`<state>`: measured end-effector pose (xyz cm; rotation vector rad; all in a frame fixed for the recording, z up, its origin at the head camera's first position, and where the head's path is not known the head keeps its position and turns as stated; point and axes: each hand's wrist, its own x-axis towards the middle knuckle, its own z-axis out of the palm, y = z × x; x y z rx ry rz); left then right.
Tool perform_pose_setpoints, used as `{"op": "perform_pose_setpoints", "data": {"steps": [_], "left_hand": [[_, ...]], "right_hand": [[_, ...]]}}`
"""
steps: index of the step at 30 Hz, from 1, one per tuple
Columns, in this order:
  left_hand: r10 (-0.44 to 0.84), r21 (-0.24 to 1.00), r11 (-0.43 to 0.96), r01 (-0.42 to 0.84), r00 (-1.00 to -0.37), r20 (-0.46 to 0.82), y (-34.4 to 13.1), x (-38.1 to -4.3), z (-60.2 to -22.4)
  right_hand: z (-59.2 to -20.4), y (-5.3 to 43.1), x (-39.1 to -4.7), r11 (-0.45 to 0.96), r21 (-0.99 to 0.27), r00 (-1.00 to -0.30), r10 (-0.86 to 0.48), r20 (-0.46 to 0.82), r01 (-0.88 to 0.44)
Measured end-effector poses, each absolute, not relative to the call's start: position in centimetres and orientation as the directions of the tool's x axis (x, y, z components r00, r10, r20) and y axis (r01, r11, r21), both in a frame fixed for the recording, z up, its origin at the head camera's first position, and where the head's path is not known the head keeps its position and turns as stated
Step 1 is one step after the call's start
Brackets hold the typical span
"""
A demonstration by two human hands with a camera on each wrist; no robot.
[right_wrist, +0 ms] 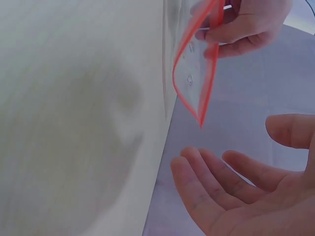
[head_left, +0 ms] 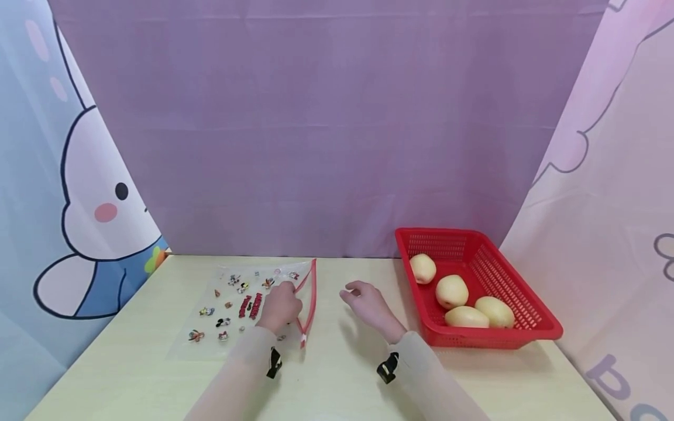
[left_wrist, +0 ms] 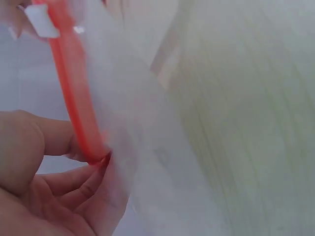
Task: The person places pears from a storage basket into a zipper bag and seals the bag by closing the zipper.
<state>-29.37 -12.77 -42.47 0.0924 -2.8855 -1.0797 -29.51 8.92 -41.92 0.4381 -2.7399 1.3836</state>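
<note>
A clear zip bag (head_left: 210, 310) with cartoon prints lies on the left of the table, its red-edged mouth parted and facing right. My left hand (head_left: 280, 307) pinches the bag's red edge (left_wrist: 74, 93) between thumb and fingers. A white slider (left_wrist: 42, 20) sits on that edge, by its near end in the head view. To the right of the bag, apart from it, my right hand (head_left: 371, 307) hovers over the table with nothing in it. Its fingers (right_wrist: 194, 184) are relaxed and spread from the thumb in the right wrist view.
On the table's right side stands a red plastic basket (head_left: 526, 292) with slotted walls. Several pale yellow fruits, pear-like in look, lie inside, among them one fruit (head_left: 451, 291) near the middle. A purple cloth (head_left: 337, 128) hangs behind the table (head_left: 337, 374).
</note>
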Motion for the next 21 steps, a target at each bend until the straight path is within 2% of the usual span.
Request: {"op": "perform_pose_setpoints", "data": {"steps": [7,14,21], "left_hand": [[-0.066,0.658,0.753,-0.008,-0.996,0.062,-12.9,-29.4,-42.3],[-0.052,0.695,0.719,0.009,-0.996,0.067,-12.3,-28.9,-41.5],[-0.04,0.681,0.73,0.058,-0.991,0.127,-11.3,-28.6,-40.4]], "right_hand": [[-42.4,8.5,-29.6,0.524,-0.811,-0.959,-0.236,0.157,-0.261],[-42.7,8.0,-29.6,0.425,-0.887,-0.964,-0.255,0.073,-0.18],[-42.8,7.2,-29.4,0.365,-0.921,-0.967,-0.252,0.045,-0.138]]}}
